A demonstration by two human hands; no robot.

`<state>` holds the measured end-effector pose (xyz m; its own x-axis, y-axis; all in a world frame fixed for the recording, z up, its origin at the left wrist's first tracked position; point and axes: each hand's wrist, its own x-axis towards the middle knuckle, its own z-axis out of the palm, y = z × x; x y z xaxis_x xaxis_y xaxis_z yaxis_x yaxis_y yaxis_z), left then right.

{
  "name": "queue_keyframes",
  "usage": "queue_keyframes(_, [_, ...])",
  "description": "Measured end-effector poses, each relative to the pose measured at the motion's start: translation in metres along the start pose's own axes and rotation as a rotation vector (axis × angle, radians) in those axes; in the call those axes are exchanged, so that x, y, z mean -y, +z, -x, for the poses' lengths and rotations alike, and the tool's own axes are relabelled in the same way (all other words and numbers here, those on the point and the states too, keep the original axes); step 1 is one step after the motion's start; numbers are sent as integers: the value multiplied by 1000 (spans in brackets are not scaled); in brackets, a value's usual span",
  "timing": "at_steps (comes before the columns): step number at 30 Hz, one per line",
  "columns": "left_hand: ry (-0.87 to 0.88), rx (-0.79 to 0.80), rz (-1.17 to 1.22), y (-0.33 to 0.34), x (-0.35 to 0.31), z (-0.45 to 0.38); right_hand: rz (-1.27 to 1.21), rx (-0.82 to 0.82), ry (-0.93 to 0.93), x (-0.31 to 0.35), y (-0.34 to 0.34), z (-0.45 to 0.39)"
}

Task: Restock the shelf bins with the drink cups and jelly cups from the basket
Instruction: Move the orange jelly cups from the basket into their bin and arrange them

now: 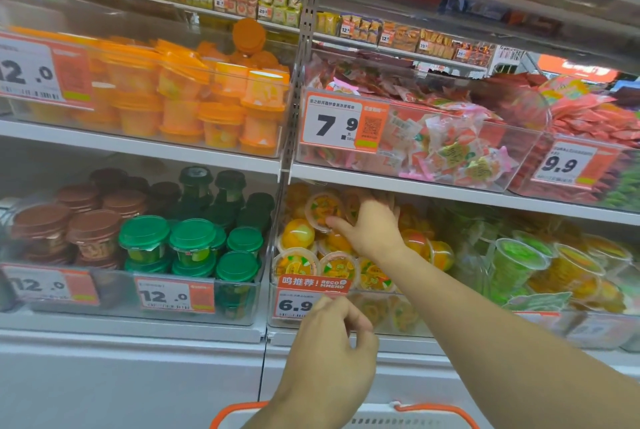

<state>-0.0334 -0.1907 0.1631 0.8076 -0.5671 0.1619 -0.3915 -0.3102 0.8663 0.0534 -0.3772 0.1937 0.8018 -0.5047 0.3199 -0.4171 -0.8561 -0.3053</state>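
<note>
The clear bin (277, 307) on the lower shelf held many orange jelly cups. The right hand (372, 227) reached into it and held one jelly cup (323, 210) with thumb and fingers at the top of the pile. This cup was round and transparent, with orange fruit print on its lid; the lid faced outward. The left hand (332, 342) hung before the bin, fingers loosely curled, holding nothing. The basket (346, 418) was below.

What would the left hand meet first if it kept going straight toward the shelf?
Likely the 6.9 price tag on the front of the jelly cup bin; the left hand hangs just before it with loosely curled, empty fingers, though depth is unclear.
</note>
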Motion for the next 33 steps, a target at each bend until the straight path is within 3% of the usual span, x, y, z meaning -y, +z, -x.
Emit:
queue_keyframes(3, [-5, 15, -17, 4, 1, 1, -62, -98, -18, -8, -2, 15])
queue_keyframes(9, [-16, 85, -41, 12, 9, 9, -439, -422, -137, -32, -4, 78])
queue_keyframes(12, [-120, 293, -75, 24, 27, 14, -625, -534, -104, -50, 7, 128])
queue_keyframes(15, [-137, 562, -348, 45, 54, 19, -820, -508, 143, -75, 49, 186])
queue_keyframes(20, [-216, 750, -528, 109, 98, 20, -830, -246, 523, -133, 132, 271])
queue_keyframes(25, [-232, 729, -606, 194, 154, 41, -502, 346, 770, -198, 181, 350])
queue_keyframes(27, [-251, 768, -641, 229, 182, 46, -453, 493, 907, -217, 188, 370])
queue_keyframes(31, [-132, 864, -781, 290, 214, 48, -415, 562, 1057, -242, 197, 387])
queue_keyframes(33, [-13, 833, -807, 312, 221, 47, -448, 547, 1058, -251, 202, 384])
